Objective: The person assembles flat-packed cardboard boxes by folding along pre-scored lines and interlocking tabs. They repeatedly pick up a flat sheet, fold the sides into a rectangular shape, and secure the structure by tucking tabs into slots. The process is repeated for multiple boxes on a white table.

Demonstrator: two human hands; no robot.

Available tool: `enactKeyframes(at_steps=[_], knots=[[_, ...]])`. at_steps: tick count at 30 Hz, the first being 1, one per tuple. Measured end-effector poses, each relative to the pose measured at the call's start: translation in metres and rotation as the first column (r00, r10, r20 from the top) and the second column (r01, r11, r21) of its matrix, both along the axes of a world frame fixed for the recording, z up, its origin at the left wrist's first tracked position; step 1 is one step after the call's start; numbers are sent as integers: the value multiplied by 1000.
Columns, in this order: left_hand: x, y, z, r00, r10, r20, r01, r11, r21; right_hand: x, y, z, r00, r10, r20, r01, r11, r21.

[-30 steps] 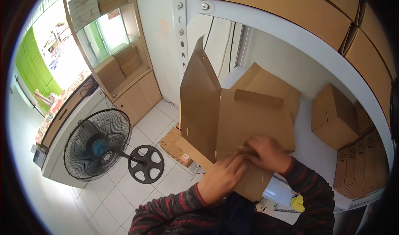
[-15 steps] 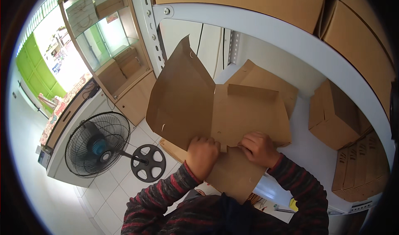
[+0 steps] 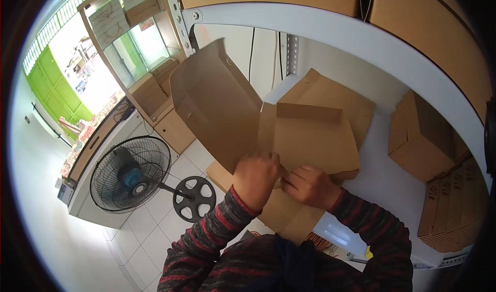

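Observation:
A brown cardboard box (image 3: 314, 142), partly folded, lies on the shelf in front of me with its lid panel (image 3: 217, 103) raised to the left. My left hand (image 3: 255, 181) is closed on the box at its near corner, by the lid's fold. Beside it, my right hand (image 3: 311, 187) pinches the near edge of the same box. The fingertips of both hands almost meet, and the cardboard between them is largely hidden. A near flap (image 3: 294, 217) hangs down toward my body below the hands.
Under the box lies another flat cardboard sheet (image 3: 356, 103). A folded box (image 3: 421, 137) and a stack of flattened boxes (image 3: 450, 209) stand on the white shelf (image 3: 380, 188) at right. A grey shelf beam (image 3: 289, 14) crosses above. A black fan (image 3: 130, 176) is at left.
My left hand has moved up and inward to the box's corner, and my right hand has shifted slightly left. The lid panel leans farther left. The whole view has shifted a little.

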State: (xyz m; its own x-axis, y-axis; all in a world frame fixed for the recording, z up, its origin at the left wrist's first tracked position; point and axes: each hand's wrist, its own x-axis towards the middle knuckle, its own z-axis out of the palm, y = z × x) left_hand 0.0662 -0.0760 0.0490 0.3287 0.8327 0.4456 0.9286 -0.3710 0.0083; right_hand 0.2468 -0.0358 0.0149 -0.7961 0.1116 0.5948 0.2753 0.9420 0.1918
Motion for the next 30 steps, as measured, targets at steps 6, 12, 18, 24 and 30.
enactKeyframes(at_steps=[6,12,18,24,30], knots=[[1,4,15,983,-107,-149,80,982,-173,-15,-8,-2,999,-6,46,-2,983,183],[6,15,32,971,-118,-208,70,971,-228,-12,-9,1,999,-50,18,42,952,302],[7,41,44,951,-229,-208,153,932,-327,-8,0,-2,999,7,-50,12,935,354],[25,55,64,893,-299,-337,114,873,-475,-7,1,3,997,1,-77,26,939,343],[28,55,60,897,-331,-292,182,881,-437,0,3,2,996,-17,-92,41,963,265]])
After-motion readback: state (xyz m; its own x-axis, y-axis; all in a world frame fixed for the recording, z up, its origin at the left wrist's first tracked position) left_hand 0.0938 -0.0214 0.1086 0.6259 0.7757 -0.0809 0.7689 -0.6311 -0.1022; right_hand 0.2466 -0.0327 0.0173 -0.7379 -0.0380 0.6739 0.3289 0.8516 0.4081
